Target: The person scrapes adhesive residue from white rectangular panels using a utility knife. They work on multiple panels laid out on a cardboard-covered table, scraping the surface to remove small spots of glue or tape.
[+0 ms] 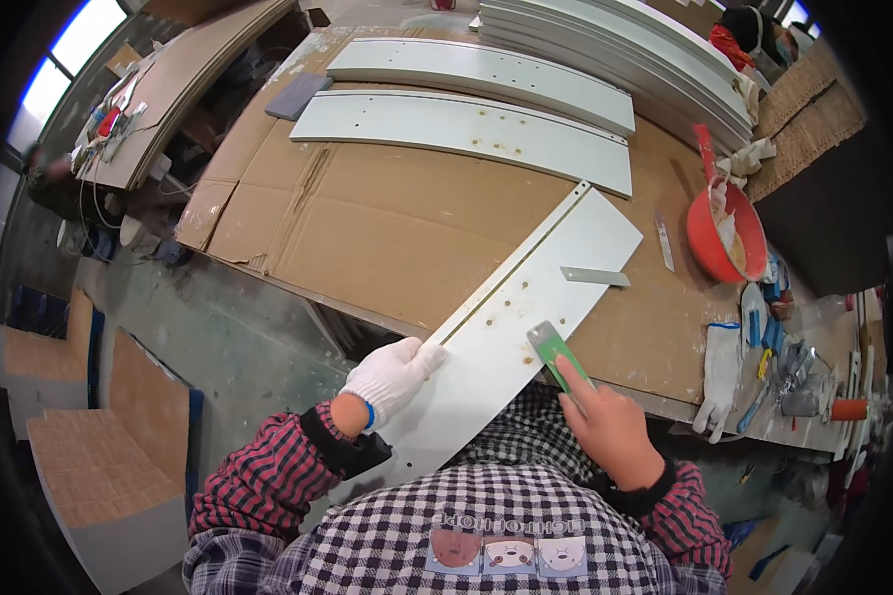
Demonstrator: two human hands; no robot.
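While the left hand [395,379], in a white knit glove, grips the grooved edge of a white board [466,372], the bare right hand [610,426] is clamped round a green hand tool [564,359], index finger stretched along it. Left fingertips partly hidden; closed on the board's edge as far as can be seen.

Board: long, flat, glossy; dark narrow groove along one long side, yellowish-brown round spots mid-face, small dark holes near the ends. Lies slantwise, far end over the cardboard-covered table [367,233], near end jutting past its edge toward the person. Grey metal strip [595,277] across its far part. Tool's tip is grey, squared, just over the board's near edge.

Writing: one line of pale lettering on the checked apron [506,496], beside three cartoon animal faces.
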